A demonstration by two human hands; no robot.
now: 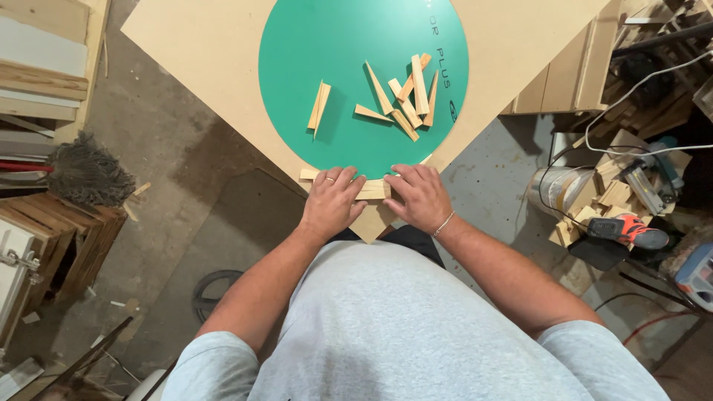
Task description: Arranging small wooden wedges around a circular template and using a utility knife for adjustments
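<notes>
Grey shirt [401,327] fills the bottom of the head view, both forearms reaching forward from it. Left hand [332,199] is laid flat, fingers spread narrow, palm down on a pale wooden wedge [373,190] at the near corner of the tabletop [208,44]. Right hand [421,197] is pressed flat just beside it, fingers together, covering the wedge's other end; a thin bracelet [444,223] is seen at that wrist. Nothing is gripped by either hand; the wedge is only pinned under the fingers, lying along the edge of the green round disc [312,82]. A ring is seen on the left hand.

Just beyond the fingertips, the disc is seen lying on the tabletop. Ahead of the right hand a loose pile of wedges [405,93] is scattered on the disc. Ahead of the left hand a pair of wedges [319,106] is set apart from the pile.

Far right of the right hand, an orange power tool [627,230] is seen among wood scraps on the floor.
</notes>
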